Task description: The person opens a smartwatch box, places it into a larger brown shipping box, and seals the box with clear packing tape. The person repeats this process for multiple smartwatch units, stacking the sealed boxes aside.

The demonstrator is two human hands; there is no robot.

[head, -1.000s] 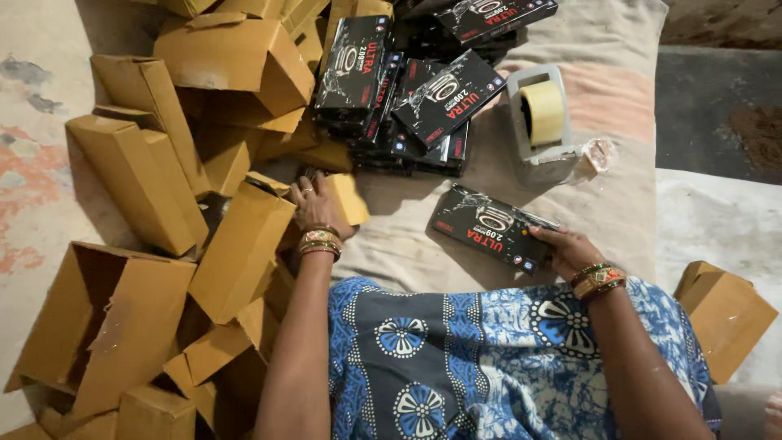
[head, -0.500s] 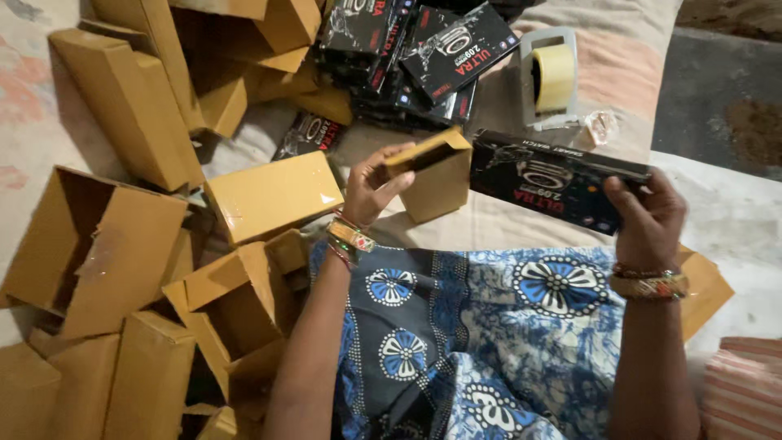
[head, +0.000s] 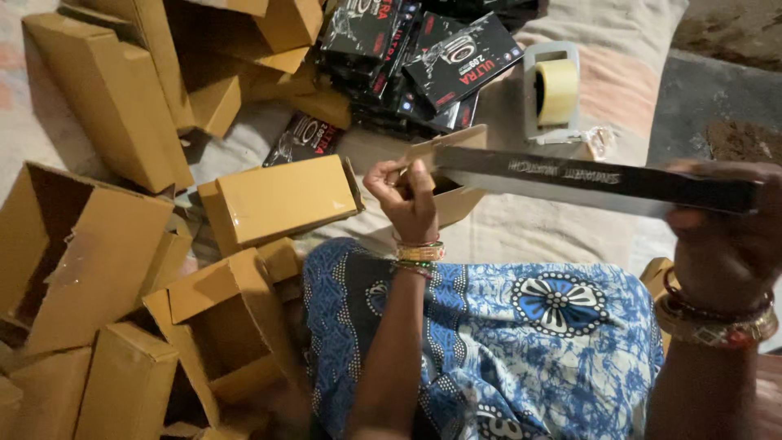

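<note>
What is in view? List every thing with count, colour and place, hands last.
Long flat black printed pack: one, held edge-on, its end in the small box.
Small open brown cardboard box: one, centre.
Black printed packs: a pile, top centre.
Brown cardboard boxes: many, left.
Yellowish tape roll in grey dispenser: one, upper right.
Blue patterned cloth: on the lap.
Left hand: on the small box.
Right hand: gripping the pack.
</note>
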